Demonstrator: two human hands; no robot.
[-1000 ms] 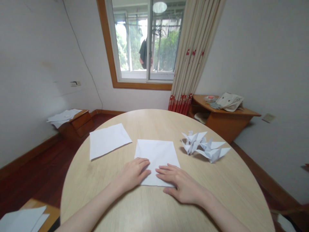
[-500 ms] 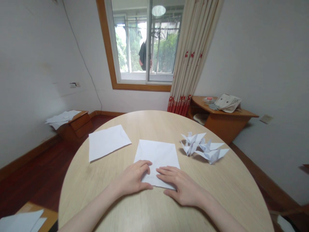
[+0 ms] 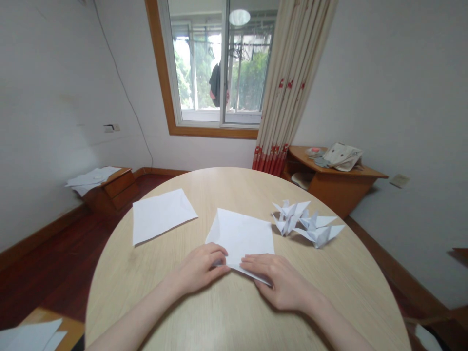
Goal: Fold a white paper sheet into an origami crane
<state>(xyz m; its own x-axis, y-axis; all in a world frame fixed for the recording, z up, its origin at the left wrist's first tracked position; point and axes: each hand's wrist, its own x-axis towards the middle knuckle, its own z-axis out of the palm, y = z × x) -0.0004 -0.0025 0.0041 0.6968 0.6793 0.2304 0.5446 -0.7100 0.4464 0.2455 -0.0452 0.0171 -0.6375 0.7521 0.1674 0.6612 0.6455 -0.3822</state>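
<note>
A white sheet of paper (image 3: 243, 236) lies in the middle of the round wooden table (image 3: 175, 292), turned a little askew. My left hand (image 3: 201, 266) curls its fingers on the sheet's near left corner, pinching the edge. My right hand (image 3: 280, 280) grips the near right edge, which is lifted slightly off the table. A second white sheet (image 3: 161, 214) lies flat to the left, apart from both hands. Folded white paper cranes (image 3: 307, 224) sit to the right of the sheet.
A low wooden cabinet (image 3: 109, 187) with papers on it stands at the left wall. A wooden side table (image 3: 336, 183) with a bag is at the right, beside a curtain (image 3: 288, 83) and a window. Loose paper (image 3: 29, 336) lies at the bottom left.
The sheet has turned slightly and its near edge has risen off the table. Both hands went from lying flat on it to curling round its near edge.
</note>
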